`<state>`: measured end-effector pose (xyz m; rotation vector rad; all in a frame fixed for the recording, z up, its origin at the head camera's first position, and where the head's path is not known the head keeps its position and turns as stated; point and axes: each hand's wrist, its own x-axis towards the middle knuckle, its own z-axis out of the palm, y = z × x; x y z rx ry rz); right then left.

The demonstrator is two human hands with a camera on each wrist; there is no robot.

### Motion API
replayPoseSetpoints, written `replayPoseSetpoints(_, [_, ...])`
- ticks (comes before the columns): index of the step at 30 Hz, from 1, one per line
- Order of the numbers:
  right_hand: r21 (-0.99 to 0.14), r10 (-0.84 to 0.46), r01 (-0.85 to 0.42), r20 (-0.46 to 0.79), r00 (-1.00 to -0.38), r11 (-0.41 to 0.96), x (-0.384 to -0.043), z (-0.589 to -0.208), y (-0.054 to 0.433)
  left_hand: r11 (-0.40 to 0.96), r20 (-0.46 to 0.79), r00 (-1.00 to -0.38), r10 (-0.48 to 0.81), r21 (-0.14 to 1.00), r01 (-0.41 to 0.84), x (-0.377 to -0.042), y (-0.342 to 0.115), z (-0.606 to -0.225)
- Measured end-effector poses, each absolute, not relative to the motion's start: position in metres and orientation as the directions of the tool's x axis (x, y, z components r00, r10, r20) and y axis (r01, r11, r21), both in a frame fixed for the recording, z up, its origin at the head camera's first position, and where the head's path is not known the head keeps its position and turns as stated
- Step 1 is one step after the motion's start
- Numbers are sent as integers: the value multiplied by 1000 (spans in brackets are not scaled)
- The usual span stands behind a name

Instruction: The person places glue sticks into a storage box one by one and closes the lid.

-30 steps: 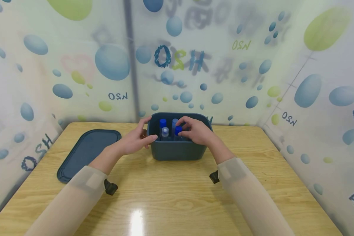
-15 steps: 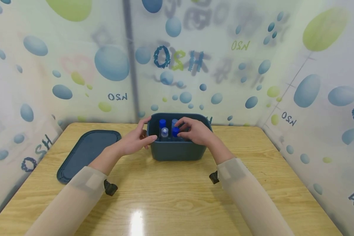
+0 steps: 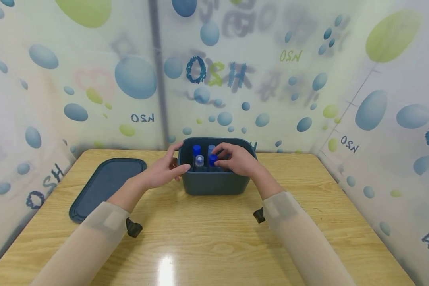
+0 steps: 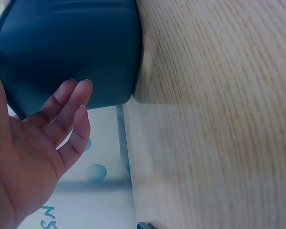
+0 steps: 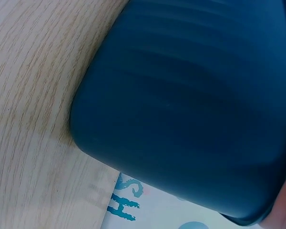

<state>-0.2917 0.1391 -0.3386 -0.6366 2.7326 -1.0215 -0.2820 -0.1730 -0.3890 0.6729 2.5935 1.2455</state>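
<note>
A dark blue storage bin [image 3: 216, 183] stands on the table with several slim bottles upright inside. My right hand [image 3: 240, 159] reaches over its right side, thumb and fingertips pinching the blue cap of a bottle [image 3: 213, 159]; the bottle's lower part is hidden by the bin's front wall. Left of it are a clear-topped bottle [image 3: 199, 161] and a blue-capped bottle [image 3: 197, 149], with a lighter blue-topped one [image 3: 211, 148] behind. My left hand [image 3: 161, 171] rests at the bin's left rim, thumb and index finger extended. Its other fingers curve loosely beside the outer wall in the left wrist view.
A dark blue lid [image 3: 107, 184] lies flat on the wooden table [image 3: 214, 238], to the left of the bin. A patterned curtain [image 3: 271, 79] hangs close behind the bin and along both sides.
Within the bin, the pinched bottle's cap has shifted slightly left and down from a second ago. Both hands stay almost in place, with only small finger movement on the right.
</note>
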Motion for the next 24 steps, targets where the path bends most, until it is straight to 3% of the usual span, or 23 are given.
replayPoseSetpoints(24, [-681, -427, -376, 102, -898, 629, -292, -338, 143, 543, 35, -884, 466, 778, 317, -281, -173, -389])
